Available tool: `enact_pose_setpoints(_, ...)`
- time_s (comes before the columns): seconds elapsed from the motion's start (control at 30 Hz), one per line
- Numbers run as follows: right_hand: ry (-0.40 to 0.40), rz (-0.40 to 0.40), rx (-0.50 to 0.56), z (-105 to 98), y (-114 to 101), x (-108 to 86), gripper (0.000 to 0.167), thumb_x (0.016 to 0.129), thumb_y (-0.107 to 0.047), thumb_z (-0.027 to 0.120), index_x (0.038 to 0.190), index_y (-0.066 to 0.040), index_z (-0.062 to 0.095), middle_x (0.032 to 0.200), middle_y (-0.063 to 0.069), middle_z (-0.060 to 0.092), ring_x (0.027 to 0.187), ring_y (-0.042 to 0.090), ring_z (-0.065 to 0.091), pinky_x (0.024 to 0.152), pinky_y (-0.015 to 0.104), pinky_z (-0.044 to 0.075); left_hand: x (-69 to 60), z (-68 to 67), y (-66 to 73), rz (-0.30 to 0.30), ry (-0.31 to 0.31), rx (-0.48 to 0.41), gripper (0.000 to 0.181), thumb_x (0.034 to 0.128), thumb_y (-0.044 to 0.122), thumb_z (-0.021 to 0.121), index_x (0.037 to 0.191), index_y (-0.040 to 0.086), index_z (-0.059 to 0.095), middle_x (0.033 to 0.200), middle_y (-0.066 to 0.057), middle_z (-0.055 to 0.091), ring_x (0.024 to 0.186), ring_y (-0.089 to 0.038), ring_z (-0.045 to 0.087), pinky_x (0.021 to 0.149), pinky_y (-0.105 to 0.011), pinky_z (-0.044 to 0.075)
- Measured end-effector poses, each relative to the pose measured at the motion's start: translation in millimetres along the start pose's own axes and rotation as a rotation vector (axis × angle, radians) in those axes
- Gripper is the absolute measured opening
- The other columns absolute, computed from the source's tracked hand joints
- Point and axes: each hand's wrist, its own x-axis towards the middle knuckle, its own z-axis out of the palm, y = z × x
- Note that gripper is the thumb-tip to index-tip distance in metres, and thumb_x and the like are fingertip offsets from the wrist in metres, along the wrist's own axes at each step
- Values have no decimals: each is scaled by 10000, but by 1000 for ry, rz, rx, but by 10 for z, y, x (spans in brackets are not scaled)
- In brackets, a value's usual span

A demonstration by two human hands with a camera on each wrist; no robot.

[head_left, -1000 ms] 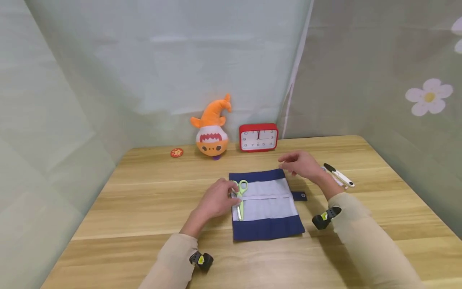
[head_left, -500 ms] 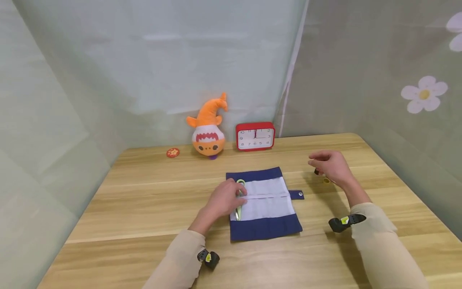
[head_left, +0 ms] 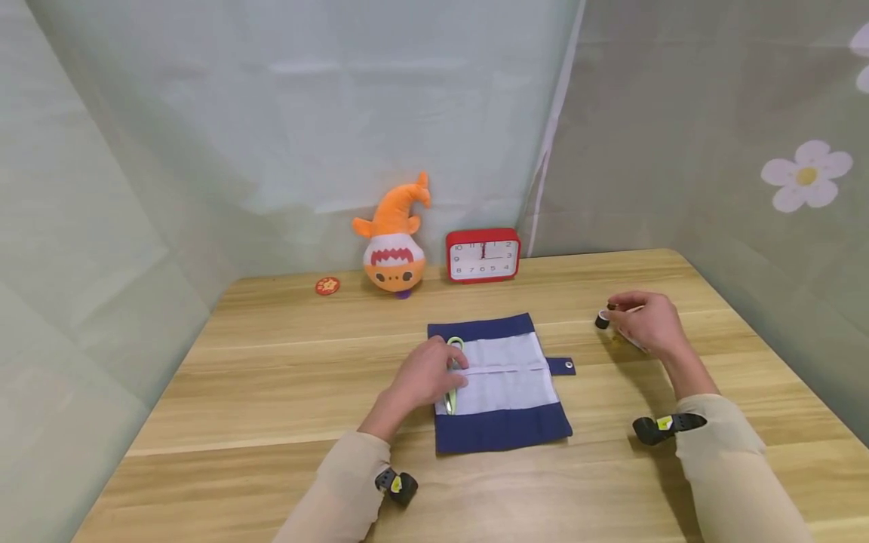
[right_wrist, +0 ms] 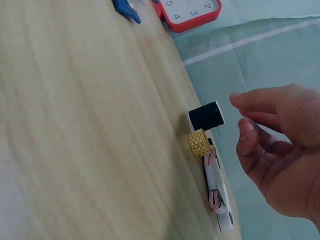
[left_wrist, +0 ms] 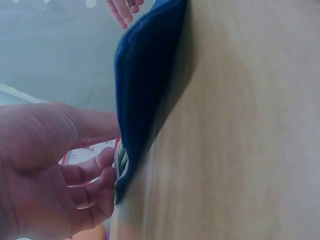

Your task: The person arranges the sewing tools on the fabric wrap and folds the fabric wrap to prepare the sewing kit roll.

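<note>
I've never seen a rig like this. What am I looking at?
There is no machine: a person's left hand and right hand work bare at a wooden table. The wide view comes from a head camera; the close views from wrist cameras. The left hand rests over green scissors on an open cloth pouch; whether it grips them is unclear. The right hand, holding nothing visible, is near a black thread spool, gold ring and bundled tape. Further back are a red clock and plush shark.

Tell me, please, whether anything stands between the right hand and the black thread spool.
Nothing visible does: the right wrist view shows only a gap between the right hand and the spool. The gold thimble lies beside it, outside that gap.
</note>
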Motion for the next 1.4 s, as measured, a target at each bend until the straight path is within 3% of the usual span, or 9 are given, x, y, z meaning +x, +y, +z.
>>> enact_pose_setpoints(0.17,7,-27,-91,-2,19,-10,416,971,-255,761,1274,26,709,1228,265,715,1016,313,669,690,230,489,3,5,31,-14,-1,14,146,884,161,842,1016,113,798,833,-25,569,802,-167,504,728,-310,438)
enact_pose_setpoints(0.47,-28,-50,-125,42,-4,3,427,950,-157,763,1285,92,673,1270,323,668,1084,392,640,788,287,476,-7,12,75,-63,6,30,135,895,186,837,1013,130,801,842,-19,564,805,-172,508,742,-318,444)
enact_pose_setpoints(0.73,-27,-24,-102,73,11,13,382,956,-116,750,1261,101,676,1189,300,685,938,302,652,653,227,500,-12,40,74,-84,4,20,119,905,203,833,1000,138,800,827,-17,548,793,-174,493,722,-305,418)
enact_pose_setpoints(1.0,-14,-53,-126,88,-18,17,344,951,-135,768,1206,87,702,1134,279,712,941,316,652,691,265,489,0,53,53,-76,9,20,114,911,216,833,989,141,795,825,-14,546,786,-172,491,712,-298,411)
enact_pose_setpoints(1.17,-22,-92,-103,113,-143,-11,319,979,-168,733,1202,58,696,1128,250,699,923,294,635,647,267,505,-8,55,53,-73,13,25,111,910,217,835,986,147,794,823,-9,550,782,-167,494,709,-296,417)
enact_pose_setpoints(1.4,-72,-159,-25,248,-591,-41,276,973,-211,746,1176,-25,734,1113,189,724,961,296,658,728,308,509,-8,63,73,-87,21,34,110,908,229,840,975,164,781,830,-7,546,783,-169,496,691,-290,409)
